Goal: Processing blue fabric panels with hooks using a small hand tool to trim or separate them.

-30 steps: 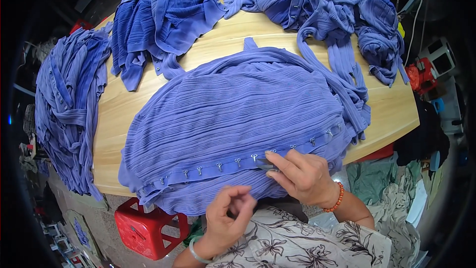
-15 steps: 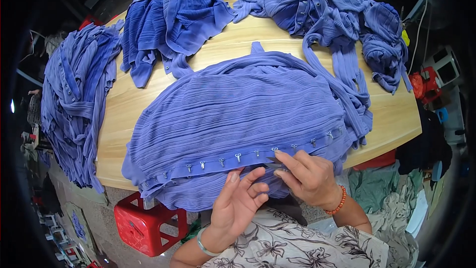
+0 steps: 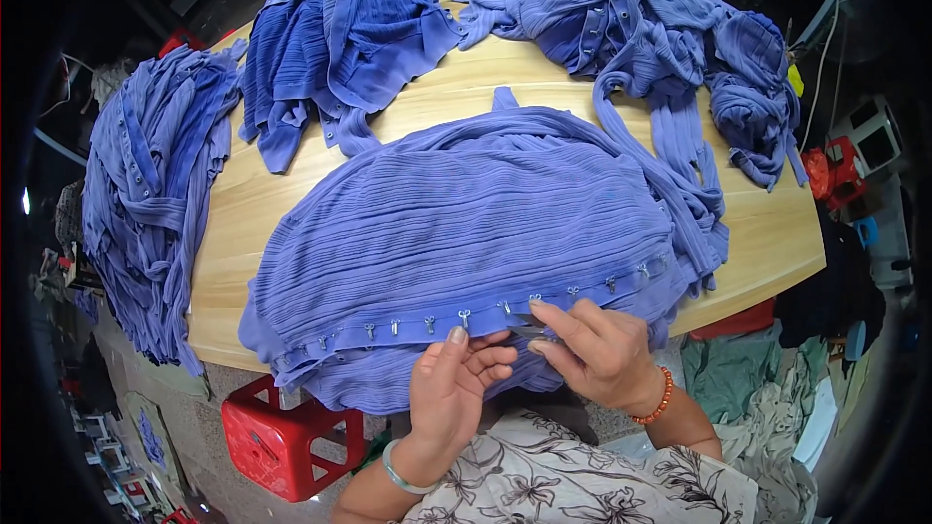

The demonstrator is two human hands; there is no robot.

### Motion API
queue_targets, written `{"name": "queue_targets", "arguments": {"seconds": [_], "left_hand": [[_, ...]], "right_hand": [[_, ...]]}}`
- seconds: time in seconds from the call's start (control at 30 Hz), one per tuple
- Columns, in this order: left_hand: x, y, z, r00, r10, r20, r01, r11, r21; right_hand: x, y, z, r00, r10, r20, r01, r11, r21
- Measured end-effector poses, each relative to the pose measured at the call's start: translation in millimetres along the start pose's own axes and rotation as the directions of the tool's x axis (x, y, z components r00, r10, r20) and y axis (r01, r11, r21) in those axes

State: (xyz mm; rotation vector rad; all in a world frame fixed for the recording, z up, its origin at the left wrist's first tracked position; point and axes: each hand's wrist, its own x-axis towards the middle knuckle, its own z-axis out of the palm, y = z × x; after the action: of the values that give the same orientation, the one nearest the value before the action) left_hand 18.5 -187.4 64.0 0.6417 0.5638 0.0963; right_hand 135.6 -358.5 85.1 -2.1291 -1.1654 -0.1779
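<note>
A purple-blue ribbed knit garment (image 3: 466, 204) lies in front of me. Along its near edge runs a smooth band (image 3: 413, 327) with a row of small metal hooks (image 3: 464, 318). My left hand (image 3: 451, 383) has its thumb on this band beside one hook, other fingers curled at the edge, pinching the cloth. In my right hand (image 3: 607, 354) is a pair of small thread snips (image 3: 524, 322), held between thumb and fingers. Their grey blades point left, close to the band; the fingers hide the rest.
Similar garments are heaped on the wooden table (image 3: 262, 204): one pile at the left (image 3: 155, 194), a darker one at the back (image 3: 359, 39), another at the back right (image 3: 621, 19). A red plastic stool (image 3: 267, 446) stands below the near left edge. Cloth (image 3: 738, 369) lies at the lower right.
My left hand has closed in, its thumb now resting on the band and its fingers more curled. My right hand with the snips has shifted slightly left.
</note>
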Motion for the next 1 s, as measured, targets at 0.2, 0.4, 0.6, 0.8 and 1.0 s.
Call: {"name": "queue_targets", "arguments": {"seconds": [0.2, 0.4, 0.6, 0.8, 1.0], "left_hand": [[-1.9, 3.4, 3.6, 1.000, -0.008, -0.010, 0.007, 0.992, -0.126], [13.1, 2.6, -1.4, 0.999, -0.045, 0.001, 0.044, 0.976, -0.214], [10.8, -0.9, -0.5, 1.000, 0.003, 0.005, -0.002, 0.984, -0.178], [10.5, -4.8, -2.0, 0.999, 0.029, 0.037, -0.021, 0.981, -0.193], [9.7, -10.5, -3.3, 0.997, 0.072, 0.034, -0.064, 0.976, -0.209]], "right_hand": [[4.6, -2.7, 4.7, 0.999, -0.032, 0.005, 0.032, 0.998, 0.050], [10.2, -5.2, 6.9, 1.000, -0.017, 0.013, 0.017, 0.998, 0.065], [16.9, -9.6, 15.9, 0.996, 0.091, 0.001, -0.090, 0.980, 0.177], [24.8, -18.1, 27.6, 0.999, 0.046, 0.003, -0.046, 0.982, 0.182], [24.7, -16.9, 41.9, 0.999, 0.039, -0.007, -0.038, 0.991, 0.125]]}}
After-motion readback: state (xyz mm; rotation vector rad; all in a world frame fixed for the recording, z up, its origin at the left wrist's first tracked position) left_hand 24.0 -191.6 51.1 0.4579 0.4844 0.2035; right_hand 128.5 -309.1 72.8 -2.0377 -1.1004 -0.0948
